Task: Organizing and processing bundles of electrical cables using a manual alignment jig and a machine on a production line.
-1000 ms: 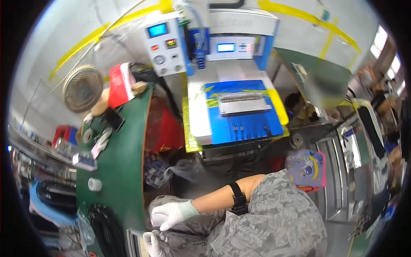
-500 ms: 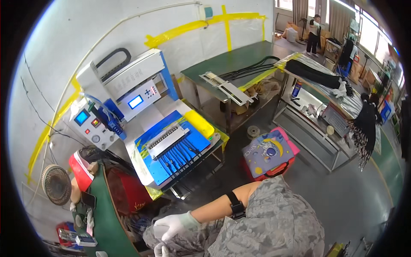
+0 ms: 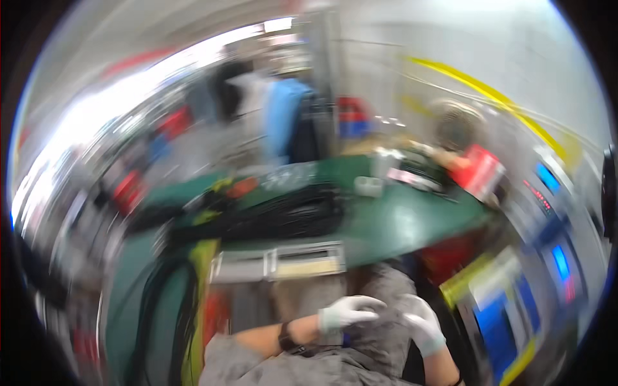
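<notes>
Motion blur softens the whole head view. My left hand, in a white glove, hovers over my lap with its fingers stretched out and a gap between them. No object shows in it. To its right is my right hand, also in a white glove, its fingers reaching away from me over the grey patterned trousers. Its fingers look apart, with nothing visible in them. A black band circles my left forearm. The green table lies beyond both hands, touched by neither.
A long black bundle lies on the table. Shallow light trays or drawers sit at its near edge. Black cords hang at the left. A machine with lit screens and a blue bed stands at the right, near a red-and-white package and a fan.
My view has swung left, from the machine and side tables to the green table with the black bundle. The machine now stands at the right, and both gloved hands show over my lap.
</notes>
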A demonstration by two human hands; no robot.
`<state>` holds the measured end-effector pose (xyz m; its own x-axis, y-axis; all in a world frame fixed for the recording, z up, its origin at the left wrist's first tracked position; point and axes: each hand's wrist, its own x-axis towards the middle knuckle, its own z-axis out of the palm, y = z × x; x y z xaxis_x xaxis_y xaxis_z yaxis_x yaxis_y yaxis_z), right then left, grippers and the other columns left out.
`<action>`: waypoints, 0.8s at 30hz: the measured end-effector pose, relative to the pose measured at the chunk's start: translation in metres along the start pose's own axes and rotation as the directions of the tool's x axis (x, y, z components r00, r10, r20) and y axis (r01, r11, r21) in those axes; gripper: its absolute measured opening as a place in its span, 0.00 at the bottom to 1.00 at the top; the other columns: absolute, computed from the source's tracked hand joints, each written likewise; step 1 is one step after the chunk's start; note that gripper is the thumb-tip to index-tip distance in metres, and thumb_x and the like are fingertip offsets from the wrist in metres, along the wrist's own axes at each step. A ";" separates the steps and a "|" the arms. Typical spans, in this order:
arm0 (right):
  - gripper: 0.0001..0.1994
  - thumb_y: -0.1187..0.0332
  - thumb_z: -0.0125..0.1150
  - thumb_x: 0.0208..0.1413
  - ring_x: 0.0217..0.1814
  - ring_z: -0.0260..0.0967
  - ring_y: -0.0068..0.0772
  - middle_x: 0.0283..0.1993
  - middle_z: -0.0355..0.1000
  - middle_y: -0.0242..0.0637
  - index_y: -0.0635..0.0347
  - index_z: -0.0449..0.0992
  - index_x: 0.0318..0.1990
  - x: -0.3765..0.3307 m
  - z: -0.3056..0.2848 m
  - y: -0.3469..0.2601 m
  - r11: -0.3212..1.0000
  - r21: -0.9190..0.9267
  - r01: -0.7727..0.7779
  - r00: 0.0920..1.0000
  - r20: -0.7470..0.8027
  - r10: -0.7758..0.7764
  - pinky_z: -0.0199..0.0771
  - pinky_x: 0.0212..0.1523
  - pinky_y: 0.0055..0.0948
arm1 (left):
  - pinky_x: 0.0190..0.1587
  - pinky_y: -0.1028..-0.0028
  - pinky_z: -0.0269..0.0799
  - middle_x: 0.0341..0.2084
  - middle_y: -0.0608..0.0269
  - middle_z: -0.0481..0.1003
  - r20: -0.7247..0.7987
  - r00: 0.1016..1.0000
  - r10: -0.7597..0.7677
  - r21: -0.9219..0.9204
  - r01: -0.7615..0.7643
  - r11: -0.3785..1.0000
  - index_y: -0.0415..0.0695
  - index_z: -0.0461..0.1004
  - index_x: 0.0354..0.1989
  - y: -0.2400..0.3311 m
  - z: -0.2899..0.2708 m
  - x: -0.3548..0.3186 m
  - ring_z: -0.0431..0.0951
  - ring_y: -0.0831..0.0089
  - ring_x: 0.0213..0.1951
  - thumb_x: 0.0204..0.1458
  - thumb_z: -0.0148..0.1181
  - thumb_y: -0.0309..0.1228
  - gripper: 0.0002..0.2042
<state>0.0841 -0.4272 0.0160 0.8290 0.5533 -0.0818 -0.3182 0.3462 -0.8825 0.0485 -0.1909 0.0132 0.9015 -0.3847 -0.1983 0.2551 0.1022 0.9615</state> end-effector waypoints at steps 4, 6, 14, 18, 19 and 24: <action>0.29 0.69 0.65 0.44 0.42 0.71 0.35 0.44 0.69 0.42 0.67 0.63 0.54 0.047 0.047 -0.005 0.987 -0.045 -0.155 0.951 0.264 0.161 0.74 0.39 0.31 | 0.30 0.81 0.68 0.27 0.70 0.73 -0.224 0.966 0.128 0.083 -0.112 0.990 0.42 0.74 0.47 -0.029 -0.027 -0.046 0.70 0.83 0.26 0.55 0.59 0.34 0.13; 0.32 0.62 0.65 0.41 0.36 0.72 0.35 0.37 0.70 0.42 0.67 0.63 0.54 0.072 0.074 0.004 0.973 -0.119 -0.199 0.922 0.313 0.227 0.75 0.34 0.31 | 0.30 0.81 0.68 0.26 0.70 0.73 -0.362 0.928 0.086 -0.047 -0.111 0.993 0.42 0.74 0.42 -0.031 -0.032 -0.077 0.70 0.83 0.26 0.55 0.59 0.34 0.11; 0.31 0.63 0.63 0.42 0.34 0.71 0.35 0.37 0.70 0.43 0.65 0.63 0.55 0.109 0.103 0.000 0.932 -0.201 -0.300 0.769 0.527 0.361 0.74 0.29 0.28 | 0.33 0.81 0.69 0.27 0.69 0.72 -0.632 0.771 0.084 -0.099 -0.188 0.977 0.41 0.72 0.38 -0.022 -0.012 -0.114 0.72 0.82 0.29 0.56 0.58 0.33 0.09; 0.32 0.64 0.66 0.41 0.33 0.71 0.34 0.38 0.70 0.42 0.66 0.63 0.55 0.114 0.104 0.004 0.917 -0.128 -0.379 0.774 0.500 0.389 0.72 0.29 0.27 | 0.32 0.81 0.69 0.27 0.68 0.73 -0.651 0.757 0.053 -0.112 -0.165 0.980 0.42 0.72 0.37 -0.012 -0.015 -0.114 0.72 0.82 0.28 0.56 0.58 0.33 0.08; 0.31 0.66 0.67 0.41 0.34 0.71 0.31 0.38 0.70 0.41 0.65 0.63 0.55 0.119 0.102 0.007 0.935 -0.105 -0.338 0.760 0.556 0.337 0.72 0.30 0.26 | 0.32 0.80 0.70 0.27 0.67 0.73 -0.642 0.761 0.098 -0.069 -0.185 0.980 0.41 0.71 0.37 -0.014 -0.023 -0.111 0.73 0.81 0.28 0.56 0.58 0.32 0.08; 0.25 0.75 0.67 0.44 0.39 0.68 0.24 0.42 0.68 0.33 0.63 0.66 0.51 0.150 0.136 0.021 0.943 -0.296 -0.152 0.788 0.540 0.297 0.72 0.38 0.26 | 0.35 0.76 0.74 0.28 0.62 0.75 -0.716 0.693 0.082 -0.089 -0.207 0.974 0.39 0.71 0.37 0.003 -0.051 -0.143 0.75 0.76 0.31 0.56 0.58 0.29 0.07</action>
<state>0.1396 -0.2338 0.0487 0.3100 0.9476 -0.0766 -0.2901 0.0175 -0.9568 -0.0614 -0.0890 0.0351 0.8959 0.3990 -0.1952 0.0932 0.2610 0.9608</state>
